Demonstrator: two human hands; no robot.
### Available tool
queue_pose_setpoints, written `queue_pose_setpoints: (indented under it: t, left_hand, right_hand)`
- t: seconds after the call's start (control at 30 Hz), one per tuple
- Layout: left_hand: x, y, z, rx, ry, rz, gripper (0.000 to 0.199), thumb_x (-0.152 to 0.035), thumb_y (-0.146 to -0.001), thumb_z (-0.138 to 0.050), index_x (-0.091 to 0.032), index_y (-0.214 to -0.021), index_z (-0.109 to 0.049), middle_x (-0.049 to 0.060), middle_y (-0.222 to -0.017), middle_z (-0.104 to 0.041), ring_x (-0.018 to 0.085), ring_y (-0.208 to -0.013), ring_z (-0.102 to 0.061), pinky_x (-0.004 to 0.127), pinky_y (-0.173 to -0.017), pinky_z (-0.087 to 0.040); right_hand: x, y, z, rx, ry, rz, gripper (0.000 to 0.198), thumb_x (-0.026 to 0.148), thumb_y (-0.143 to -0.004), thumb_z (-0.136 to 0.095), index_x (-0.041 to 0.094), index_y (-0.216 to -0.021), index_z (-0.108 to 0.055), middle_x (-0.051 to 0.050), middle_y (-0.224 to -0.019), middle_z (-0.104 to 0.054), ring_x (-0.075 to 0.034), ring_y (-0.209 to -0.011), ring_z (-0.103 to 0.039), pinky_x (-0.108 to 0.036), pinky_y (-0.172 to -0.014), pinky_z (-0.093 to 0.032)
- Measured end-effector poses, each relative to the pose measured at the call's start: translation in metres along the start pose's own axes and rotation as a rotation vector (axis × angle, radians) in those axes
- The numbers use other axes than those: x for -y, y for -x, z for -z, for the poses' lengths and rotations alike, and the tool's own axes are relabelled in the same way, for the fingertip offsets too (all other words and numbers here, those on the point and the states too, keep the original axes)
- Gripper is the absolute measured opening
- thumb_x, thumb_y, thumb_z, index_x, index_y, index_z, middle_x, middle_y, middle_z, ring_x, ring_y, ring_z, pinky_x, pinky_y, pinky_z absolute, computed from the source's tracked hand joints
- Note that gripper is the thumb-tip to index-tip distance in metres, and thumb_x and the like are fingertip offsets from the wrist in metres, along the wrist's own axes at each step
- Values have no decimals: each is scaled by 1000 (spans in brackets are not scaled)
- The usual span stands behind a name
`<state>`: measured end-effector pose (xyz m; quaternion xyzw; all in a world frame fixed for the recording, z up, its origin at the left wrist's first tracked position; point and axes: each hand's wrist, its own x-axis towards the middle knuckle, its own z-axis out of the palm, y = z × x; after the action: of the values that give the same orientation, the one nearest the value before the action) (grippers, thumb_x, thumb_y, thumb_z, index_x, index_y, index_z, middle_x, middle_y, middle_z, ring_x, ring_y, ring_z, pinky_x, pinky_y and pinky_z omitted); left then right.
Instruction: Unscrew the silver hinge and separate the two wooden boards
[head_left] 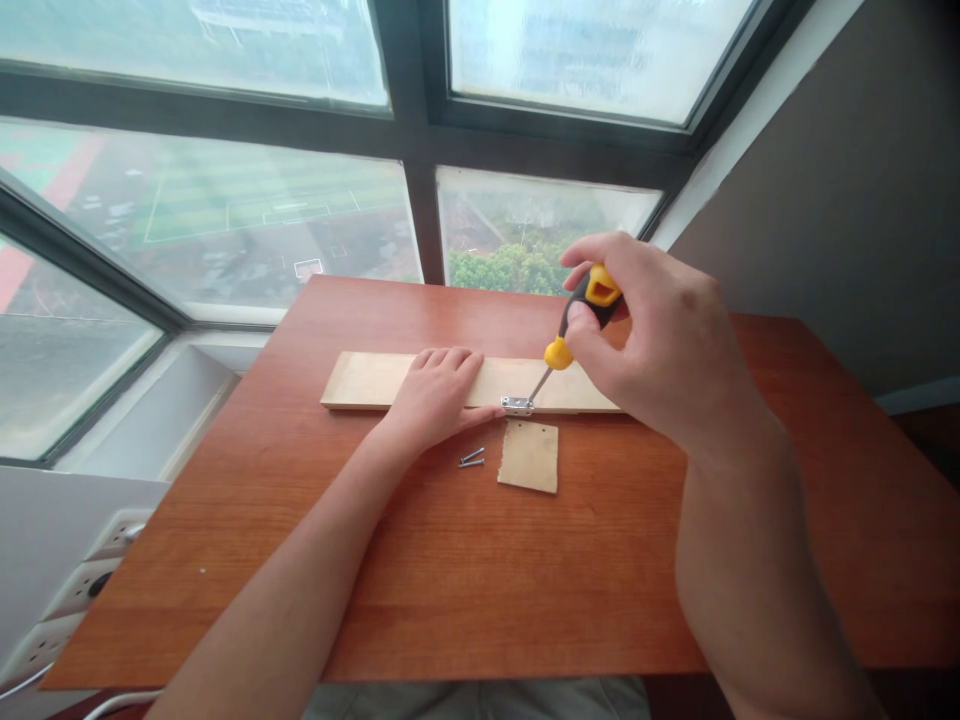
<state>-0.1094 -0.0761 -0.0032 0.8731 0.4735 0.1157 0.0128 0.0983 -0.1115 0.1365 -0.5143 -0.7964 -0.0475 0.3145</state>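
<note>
Pale wooden plank (pixel 375 380) lies under the flat, open left hand (pixel 431 398); right hand (pixel 652 335) grips a screwdriver (pixel 574 330) on its metal hinge (pixel 517 404). Two loose screws (pixel 472 459) beside the hinge, seemingly undriven.

One reddish-brown wooden desk (pixel 465 590). One long pale wooden plank (pixel 367 380) near the desk's far edge. One small square tan wooden piece (pixel 529 456) just in front of the plank. One small silver metal hinge (pixel 517 404) on the plank's near edge. Two loose dark metal screws (pixel 472 459) beside the square piece. One yellow-and-black-handled screwdriver (pixel 581 312). Two bare hands: left hand (pixel 435 395), right hand (pixel 652 330).
</note>
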Motion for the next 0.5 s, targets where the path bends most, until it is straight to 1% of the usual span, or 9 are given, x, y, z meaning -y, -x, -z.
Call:
queue_pose_setpoints:
  t: [0.07,0.13,0.2,0.33,0.43,0.5]
  left_hand:
    - [0,0,0,-1,-7,-2,63,-67,-83,-53,-17,-123,-51,14,-124,-58,31,-113,-53,42,-99,-36]
    - [0,0,0,-3,-9,-4,64,-67,-83,-53,-17,-123,-50,14,-125,-58,31,-113,-53,42,-99,-36]
    - [0,0,-1,-3,-9,-6,64,-67,-83,-53,-18,-124,-50,14,-125,-58,31,-114,-53,42,-99,-36]
    - [0,0,-1,-6,-6,-3,64,-67,-82,-54,-18,-124,-50,14,-125,-57,32,-115,-52,43,-100,-35]
    - [1,0,-1,-1,3,-3,63,-67,-82,-55,-18,-122,-51,14,-125,-58,31,-114,-53,42,-99,-36]
    - [1,0,-1,2,3,-4,63,-67,-81,-55,-18,-121,-51,14,-124,-58,31,-113,-53,42,-99,-36]
  right_hand:
    - [-1,0,-1,-18,38,-32,24,29,-88,-52,26,-111,-59,-2,-97,-68,-22,-85,-63,-36,-74,-47]
    - [-4,-1,-3,-30,73,-57,25,36,-89,-54,26,-110,-60,-2,-92,-68,-21,-78,-63,-35,-67,-44]
    - [-5,0,-4,-34,86,-66,25,36,-88,-54,26,-110,-60,-1,-93,-68,-20,-75,-62,-34,-64,-42]
    - [-4,2,-2,-23,50,-63,27,28,-87,-53,26,-113,-59,-2,-95,-69,-20,-76,-62,-35,-67,-45]
    - [-2,2,2,23,-30,-23,39,16,-80,-51,28,-118,-54,-2,-107,-67,-20,-82,-62,-35,-75,-48]
    - [-1,2,3,40,-52,20,40,13,-79,-51,28,-115,-54,-2,-111,-66,-20,-88,-61,-36,-81,-48]
